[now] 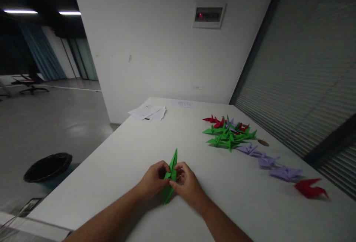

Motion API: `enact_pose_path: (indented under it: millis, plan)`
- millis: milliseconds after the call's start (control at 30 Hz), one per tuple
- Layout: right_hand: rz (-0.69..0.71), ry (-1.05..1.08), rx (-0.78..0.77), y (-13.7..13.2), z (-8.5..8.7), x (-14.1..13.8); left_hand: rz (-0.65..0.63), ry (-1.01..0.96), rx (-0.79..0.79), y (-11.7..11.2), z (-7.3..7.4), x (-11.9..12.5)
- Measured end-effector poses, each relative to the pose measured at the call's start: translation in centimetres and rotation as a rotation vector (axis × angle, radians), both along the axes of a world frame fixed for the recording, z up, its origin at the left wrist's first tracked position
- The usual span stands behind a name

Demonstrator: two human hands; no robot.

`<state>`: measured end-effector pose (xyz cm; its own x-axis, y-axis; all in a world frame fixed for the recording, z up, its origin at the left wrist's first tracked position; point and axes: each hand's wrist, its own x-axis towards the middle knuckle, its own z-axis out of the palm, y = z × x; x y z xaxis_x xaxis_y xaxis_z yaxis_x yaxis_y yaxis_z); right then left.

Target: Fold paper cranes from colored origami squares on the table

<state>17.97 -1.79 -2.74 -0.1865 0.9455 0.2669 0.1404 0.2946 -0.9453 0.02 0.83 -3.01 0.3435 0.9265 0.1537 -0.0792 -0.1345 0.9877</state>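
Between my two hands, low over the front of the white table, is a partly folded green origami paper, long and narrow with a point at its far end and another at its near end. My left hand pinches its left side with thumb and fingers. On the opposite side my right hand is closed on the paper, thumb toward its middle and fingers curled. The fingers partly cover the paper's centre, so its inner folds are hard to see.
Folded paper cranes in green, red and purple lie heaped at the table's right, with purple ones and a red crane trailing nearer. Printed sheets rest at the back left. A black-lined bin stands on the floor at left.
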Motion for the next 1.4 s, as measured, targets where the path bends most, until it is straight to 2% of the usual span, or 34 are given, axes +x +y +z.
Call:
enact_pose_path:
  millis: [167, 300, 433, 667, 933, 1033, 1233, 1400]
  plan:
    - [0.033, 0.056, -0.041, 0.0, -0.4, -0.2, -0.034, -0.068, -0.059, -0.4, 1.3, 0.0]
    - [0.006, 0.083, -0.002, 0.0, -0.3, -0.1, 0.023, -0.157, -0.099, -0.8, 2.3, 0.2]
    - [-0.001, 0.062, 0.014, 0.0, -0.1, -0.2, 0.003, -0.132, -0.121, -0.7, 1.9, 0.2]
    - [-0.002, 0.091, -0.090, 0.1, -0.8, -0.5, -0.085, -0.183, -0.096, -0.8, 1.3, 0.3]
    - [-0.117, 0.044, 0.011, 0.3, -0.2, -0.4, -0.121, -0.232, -0.110, -0.5, 0.6, 0.5]
    - [-0.127, 0.097, -0.047, 0.6, -0.4, -0.3, -0.104, -0.213, -0.116, -0.6, 0.8, 0.6]
    - [-0.161, 0.229, -0.256, 0.9, -0.5, -0.3, -0.092, -0.189, -0.141, -0.8, 1.4, 0.6]
    - [-0.074, 0.342, -0.433, 0.5, 0.3, -0.5, -0.095, -0.170, -0.117, -0.9, 1.6, 0.5]
